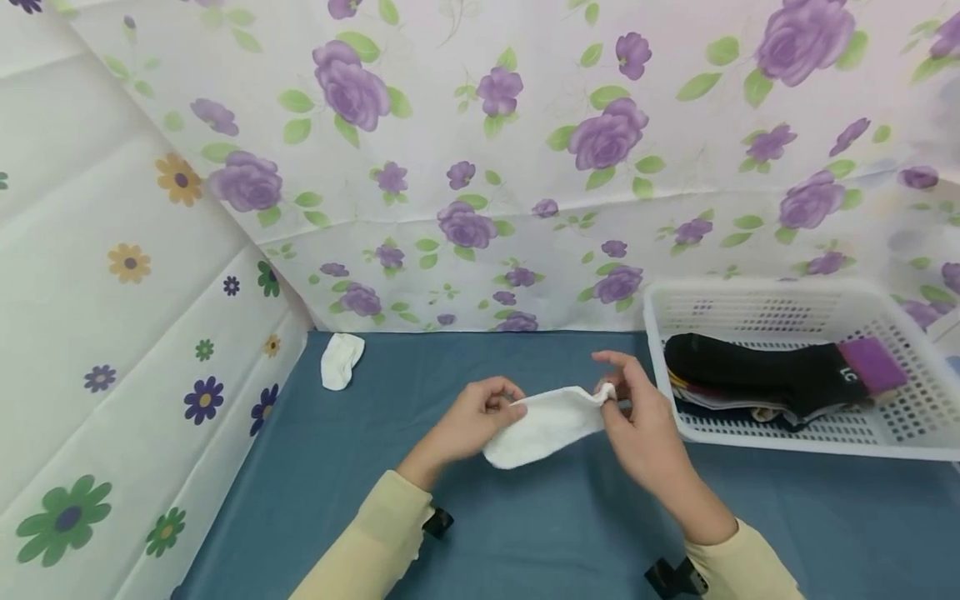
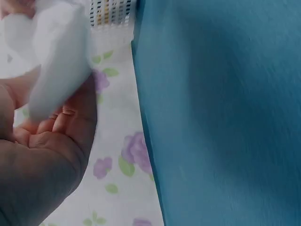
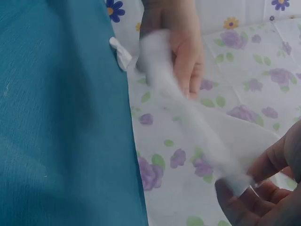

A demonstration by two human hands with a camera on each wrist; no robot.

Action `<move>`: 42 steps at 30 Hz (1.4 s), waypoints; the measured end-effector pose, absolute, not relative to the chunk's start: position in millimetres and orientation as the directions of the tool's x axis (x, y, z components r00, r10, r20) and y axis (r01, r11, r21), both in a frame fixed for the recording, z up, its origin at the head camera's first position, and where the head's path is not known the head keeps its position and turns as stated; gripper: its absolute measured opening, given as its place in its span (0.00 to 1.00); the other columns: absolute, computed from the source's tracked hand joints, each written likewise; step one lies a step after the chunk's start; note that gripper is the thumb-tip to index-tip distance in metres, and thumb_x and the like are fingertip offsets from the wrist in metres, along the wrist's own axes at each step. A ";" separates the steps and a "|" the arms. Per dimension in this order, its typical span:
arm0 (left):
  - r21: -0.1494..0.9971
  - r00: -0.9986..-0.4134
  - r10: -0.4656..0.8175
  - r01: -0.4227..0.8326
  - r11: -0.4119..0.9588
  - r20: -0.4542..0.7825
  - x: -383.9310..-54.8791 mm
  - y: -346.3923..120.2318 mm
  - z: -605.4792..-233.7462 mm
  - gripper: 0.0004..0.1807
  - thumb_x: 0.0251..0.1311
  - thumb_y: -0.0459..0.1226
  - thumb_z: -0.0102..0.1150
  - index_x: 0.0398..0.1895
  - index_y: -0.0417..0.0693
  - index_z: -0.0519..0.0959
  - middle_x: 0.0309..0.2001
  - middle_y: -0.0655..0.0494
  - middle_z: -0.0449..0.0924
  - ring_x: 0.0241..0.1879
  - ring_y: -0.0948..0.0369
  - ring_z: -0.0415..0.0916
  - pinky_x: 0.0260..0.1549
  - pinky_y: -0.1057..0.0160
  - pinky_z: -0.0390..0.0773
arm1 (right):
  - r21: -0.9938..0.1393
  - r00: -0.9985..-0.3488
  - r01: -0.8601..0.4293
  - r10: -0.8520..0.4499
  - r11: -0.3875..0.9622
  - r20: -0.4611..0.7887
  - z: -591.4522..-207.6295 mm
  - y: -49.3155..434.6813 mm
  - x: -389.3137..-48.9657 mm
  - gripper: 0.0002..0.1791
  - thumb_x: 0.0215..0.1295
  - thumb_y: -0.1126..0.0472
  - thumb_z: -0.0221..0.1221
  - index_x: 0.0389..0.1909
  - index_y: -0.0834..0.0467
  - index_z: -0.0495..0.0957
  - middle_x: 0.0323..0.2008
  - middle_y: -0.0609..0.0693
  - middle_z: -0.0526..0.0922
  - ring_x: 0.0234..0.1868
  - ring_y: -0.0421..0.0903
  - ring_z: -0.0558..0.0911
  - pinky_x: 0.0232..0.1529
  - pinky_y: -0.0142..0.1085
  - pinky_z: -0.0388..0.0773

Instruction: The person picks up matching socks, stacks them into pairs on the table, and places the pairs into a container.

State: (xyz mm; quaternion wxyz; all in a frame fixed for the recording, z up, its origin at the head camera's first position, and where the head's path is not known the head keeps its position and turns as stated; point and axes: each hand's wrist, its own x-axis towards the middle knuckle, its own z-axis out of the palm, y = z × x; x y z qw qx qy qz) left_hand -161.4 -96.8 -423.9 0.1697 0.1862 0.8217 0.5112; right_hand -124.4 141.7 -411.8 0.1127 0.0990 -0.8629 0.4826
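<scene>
A white sock [image 1: 553, 423] is stretched between both hands above the blue cloth, its rounded end hanging at the lower left. My left hand [image 1: 480, 417] pinches its upper edge between thumb and fingers. At the other end, my right hand [image 1: 643, 421] pinches the gathered opening with thumb and fingertips. In the left wrist view the sock [image 2: 63, 56] hides part of the left thumb and fingers. The right wrist view shows the sock [image 3: 197, 127] blurred, running from one hand to the other. Another white sock [image 1: 342, 361] lies at the far left of the table.
A white plastic basket [image 1: 810, 450] stands at the right, close to the right hand. Inside lies a black sock [image 1: 738, 367] with a purple cuff, over several other folded socks. Flowered sheets [image 1: 465, 275] hang behind and at the left of the blue tablecloth [image 1: 300, 500].
</scene>
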 end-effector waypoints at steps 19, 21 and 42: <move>0.808 -0.899 0.400 0.099 0.581 -0.177 -177.8 -143.4 -433.5 0.07 0.55 0.43 0.65 0.23 0.53 0.84 0.18 0.57 0.75 0.16 0.60 0.62 0.18 0.65 0.63 | -0.658 -0.990 -0.119 -0.042 0.744 0.132 -420.1 149.2 -136.4 0.11 0.61 0.57 0.56 0.40 0.52 0.84 0.26 0.47 0.73 0.20 0.43 0.67 0.21 0.34 0.65; 0.834 -0.914 0.358 0.041 0.551 -0.191 -180.2 -144.8 -437.1 0.04 0.56 0.41 0.64 0.28 0.53 0.85 0.24 0.54 0.81 0.17 0.57 0.72 0.18 0.61 0.72 | -0.666 -0.996 -0.089 -0.056 0.741 0.071 -421.5 149.8 -138.5 0.13 0.62 0.58 0.54 0.43 0.51 0.83 0.21 0.46 0.76 0.15 0.42 0.69 0.17 0.34 0.66; 0.646 -0.959 0.279 0.186 0.740 -0.042 -181.5 -127.7 -486.3 0.13 0.53 0.44 0.65 0.39 0.50 0.85 0.39 0.57 0.84 0.39 0.62 0.80 0.37 0.63 0.78 | -0.588 -0.982 -0.141 -0.188 0.797 -0.020 -486.7 147.9 -164.9 0.19 0.58 0.72 0.49 0.45 0.59 0.82 0.52 0.58 0.79 0.39 0.51 0.80 0.35 0.43 0.78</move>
